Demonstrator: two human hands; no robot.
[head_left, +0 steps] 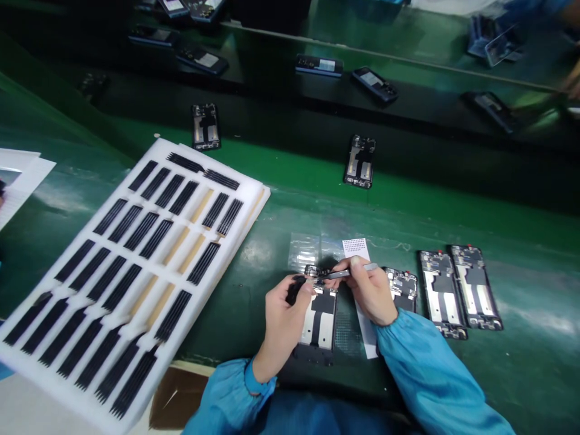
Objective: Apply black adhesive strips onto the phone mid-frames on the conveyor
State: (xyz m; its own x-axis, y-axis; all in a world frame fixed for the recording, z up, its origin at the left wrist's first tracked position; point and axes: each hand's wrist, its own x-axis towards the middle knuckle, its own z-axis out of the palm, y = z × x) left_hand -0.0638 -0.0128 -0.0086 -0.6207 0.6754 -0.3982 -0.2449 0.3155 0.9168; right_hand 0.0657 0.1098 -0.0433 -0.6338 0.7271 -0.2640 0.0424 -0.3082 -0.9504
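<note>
My right hand [371, 293] is closed round metal tweezers [341, 274], their tip over the top end of an open phone body [321, 320]. My left hand [285, 314] pinches a small black part [295, 290] at the top left of that same phone body. The phone body lies on the green table in front of me, silver plates and a black strip showing. A white sheet with small dots [356, 246] lies partly under my right hand. Just right of that hand is another phone body [402, 287].
At left lies a white foam tray [208, 166] with rows of black strips. Two more phone bodies [439, 290] [475, 287] lie at right. Farther back, phone bodies [206, 127] [360, 160] and several phones [319, 65] rest on a dark belt and ledge.
</note>
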